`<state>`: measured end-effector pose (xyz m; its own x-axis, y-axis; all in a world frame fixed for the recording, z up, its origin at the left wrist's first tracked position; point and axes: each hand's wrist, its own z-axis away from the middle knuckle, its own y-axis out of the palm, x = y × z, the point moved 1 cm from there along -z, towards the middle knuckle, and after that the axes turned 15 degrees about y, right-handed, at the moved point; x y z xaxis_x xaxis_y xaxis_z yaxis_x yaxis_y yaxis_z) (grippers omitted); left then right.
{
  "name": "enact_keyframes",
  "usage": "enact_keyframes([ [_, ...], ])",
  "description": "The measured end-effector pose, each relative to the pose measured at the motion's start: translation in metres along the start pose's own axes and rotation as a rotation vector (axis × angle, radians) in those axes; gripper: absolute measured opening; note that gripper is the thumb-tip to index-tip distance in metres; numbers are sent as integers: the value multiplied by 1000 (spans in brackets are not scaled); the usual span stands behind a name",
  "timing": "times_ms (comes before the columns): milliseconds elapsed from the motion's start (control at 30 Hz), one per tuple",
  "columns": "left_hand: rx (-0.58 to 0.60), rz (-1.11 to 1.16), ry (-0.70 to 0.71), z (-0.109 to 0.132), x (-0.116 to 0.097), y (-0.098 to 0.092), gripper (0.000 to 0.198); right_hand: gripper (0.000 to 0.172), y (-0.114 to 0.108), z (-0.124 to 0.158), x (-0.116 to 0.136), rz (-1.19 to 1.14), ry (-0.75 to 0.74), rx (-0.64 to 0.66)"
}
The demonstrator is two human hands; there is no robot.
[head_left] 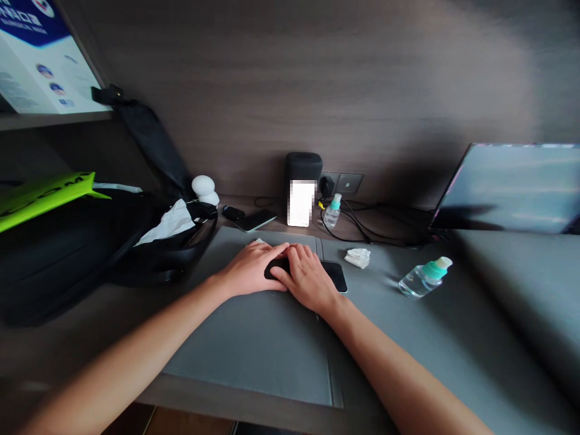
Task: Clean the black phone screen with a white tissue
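Note:
A black object (273,268), perhaps a case, lies under both hands at the middle of the grey desk mat (272,338). My left hand (250,270) is wrapped round its left end, the fingers reaching over the far edge. My right hand (309,275) grips it from the right, with the thumb on the near side. The two hands touch at the fingertips. Most of the black object is hidden by the fingers. Just right of my right hand, a dark phone (335,276) lies flat, partly covered. A crumpled white tissue (357,258) sits further right.
Spray bottles (419,281) stand at right and at the back. A black speaker-like box (303,163) is by the wall. Cables (362,226) run toward the laptop (512,187). A black bag (81,241), a white round device (203,188) and another phone (256,220) are at left.

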<state>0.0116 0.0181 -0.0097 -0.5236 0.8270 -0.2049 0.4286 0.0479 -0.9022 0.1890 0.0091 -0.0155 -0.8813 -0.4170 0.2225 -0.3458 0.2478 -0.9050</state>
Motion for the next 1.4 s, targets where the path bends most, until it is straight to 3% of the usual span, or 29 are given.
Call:
enact_keyframes([
  [600,-162,102,41,1,-8,-6,75,40,-22,0,-3,-234,-9,-60],
  [800,-243,166,18,-1,-7,-9,49,38,-41,5,-12,-275,35,-159],
  [900,-315,303,-64,-1,-4,-10,33,35,-51,5,-27,-353,112,-245],
  [1033,-329,512,-224,-3,0,-14,38,43,-53,2,-56,-493,344,-410],
  [1133,-324,541,-276,-3,5,-28,41,48,-48,-1,-68,-518,433,-379],
  [1267,-272,463,-263,9,19,-68,39,48,-38,-2,-64,-438,368,-228],
  [1400,-52,308,-380,38,30,-116,36,42,-33,-1,-56,-416,308,-162],
])
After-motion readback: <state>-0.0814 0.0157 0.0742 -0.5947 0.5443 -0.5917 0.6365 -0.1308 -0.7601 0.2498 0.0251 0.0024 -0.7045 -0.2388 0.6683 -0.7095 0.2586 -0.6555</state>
